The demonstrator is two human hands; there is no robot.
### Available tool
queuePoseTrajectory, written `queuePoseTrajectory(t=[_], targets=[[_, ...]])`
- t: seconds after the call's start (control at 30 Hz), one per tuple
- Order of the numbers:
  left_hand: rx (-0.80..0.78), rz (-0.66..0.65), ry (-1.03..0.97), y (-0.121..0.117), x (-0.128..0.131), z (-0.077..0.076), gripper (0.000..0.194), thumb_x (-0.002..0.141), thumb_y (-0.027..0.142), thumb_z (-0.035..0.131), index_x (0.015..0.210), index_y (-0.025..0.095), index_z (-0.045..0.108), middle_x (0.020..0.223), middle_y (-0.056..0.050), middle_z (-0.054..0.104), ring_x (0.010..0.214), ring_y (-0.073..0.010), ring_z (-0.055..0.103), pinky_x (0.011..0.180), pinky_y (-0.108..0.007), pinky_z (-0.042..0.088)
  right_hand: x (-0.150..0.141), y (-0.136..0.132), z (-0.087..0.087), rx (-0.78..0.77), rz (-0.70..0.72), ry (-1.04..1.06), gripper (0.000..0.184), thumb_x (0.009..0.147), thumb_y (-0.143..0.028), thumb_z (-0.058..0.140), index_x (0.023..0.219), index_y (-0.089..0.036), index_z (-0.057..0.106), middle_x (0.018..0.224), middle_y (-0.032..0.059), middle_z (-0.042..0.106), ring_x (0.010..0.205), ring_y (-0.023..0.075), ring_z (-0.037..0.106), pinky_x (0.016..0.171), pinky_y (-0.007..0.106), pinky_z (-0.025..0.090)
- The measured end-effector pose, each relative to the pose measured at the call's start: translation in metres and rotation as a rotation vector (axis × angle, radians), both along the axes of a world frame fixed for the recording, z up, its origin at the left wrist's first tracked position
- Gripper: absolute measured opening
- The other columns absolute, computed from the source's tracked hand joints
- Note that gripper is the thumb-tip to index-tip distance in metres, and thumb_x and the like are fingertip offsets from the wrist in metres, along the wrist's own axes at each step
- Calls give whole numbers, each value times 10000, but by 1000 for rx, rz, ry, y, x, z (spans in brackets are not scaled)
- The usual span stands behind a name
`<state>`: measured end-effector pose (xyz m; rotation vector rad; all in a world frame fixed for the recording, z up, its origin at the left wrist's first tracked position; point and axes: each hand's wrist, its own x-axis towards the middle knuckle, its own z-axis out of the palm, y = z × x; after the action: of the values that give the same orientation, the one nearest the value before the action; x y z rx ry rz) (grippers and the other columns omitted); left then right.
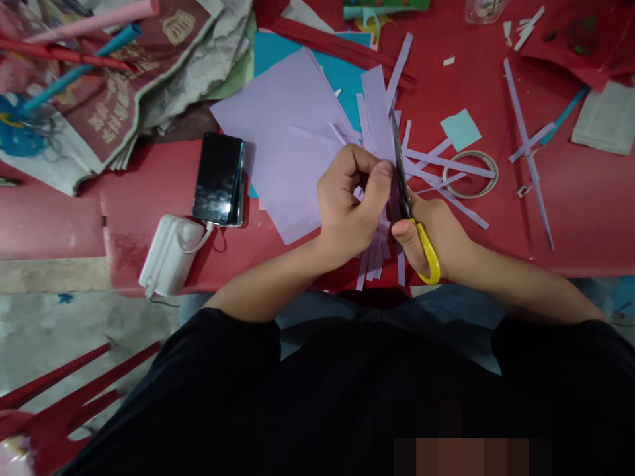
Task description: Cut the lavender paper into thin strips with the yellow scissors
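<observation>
My left hand (354,198) is closed, pinching a narrow piece of purple paper (378,109) between thumb and finger. Yellow-handled scissors (427,254) are in my right hand (441,231), their dark blades pointing away from me along the right edge of that piece. Whether the blades are parted is hard to make out. Below and around both hands lie several cut purple strips (449,162). A stack of larger purple sheets (292,125) rests left of my left hand, on top of blue paper (282,49).
A phone (218,178) and a white power bank (173,254) joined by a cable lie at left on the red table (133,198). A tape roll (493,165) and a pale blue paper square (461,129) are at right. Crumpled newspaper (198,73) fills the back left.
</observation>
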<state>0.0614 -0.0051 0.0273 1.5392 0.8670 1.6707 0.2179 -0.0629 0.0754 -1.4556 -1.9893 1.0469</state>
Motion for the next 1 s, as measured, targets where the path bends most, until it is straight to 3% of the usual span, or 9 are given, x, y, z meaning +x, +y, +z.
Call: queuePoseTrajectory(t=[0.13, 0.27, 0.5, 0.73, 1.0], targets=[[86, -6, -40, 4, 2, -5, 418, 1020, 551, 741, 812, 233, 568, 634, 56, 518, 504, -83, 431, 463, -265, 351, 0, 0, -1, 16, -1, -5, 847, 976, -959, 289, 1111, -209, 661, 622, -2, 494, 527, 178, 411, 571, 362, 324], [-18, -31, -17, 4, 1, -4, 493, 1004, 639, 724, 793, 232, 544, 636, 53, 479, 521, -94, 446, 490, -278, 393, 1, 1, -3, 25, 4, -13, 856, 987, -949, 272, 1096, -193, 659, 632, -2, 498, 531, 174, 419, 576, 359, 326], [38, 34, 11, 3, 0, 1, 453, 1022, 574, 733, 779, 235, 555, 628, 45, 501, 522, -103, 431, 495, -290, 375, 2, 1, -6, 89, -5, -29, 881, 983, -957, 255, 1087, -172, 641, 634, -18, 499, 533, 160, 425, 571, 338, 315], [-45, 15, 10, 1, -1, 0, 512, 976, 697, 724, 785, 254, 552, 636, 34, 481, 543, -133, 432, 547, -335, 403, 2, 0, -5, 68, -2, -16, 879, 966, -974, 263, 1057, -185, 638, 633, -18, 498, 535, 163, 427, 572, 340, 318], [27, -9, 15, 0, -2, 4, 463, 1006, 631, 719, 807, 252, 545, 661, 34, 514, 547, -121, 452, 535, -310, 399, 1, 2, -8, 85, -20, -49, 875, 928, -1014, 226, 962, -218, 588, 599, -23, 466, 507, 155, 397, 556, 339, 286]])
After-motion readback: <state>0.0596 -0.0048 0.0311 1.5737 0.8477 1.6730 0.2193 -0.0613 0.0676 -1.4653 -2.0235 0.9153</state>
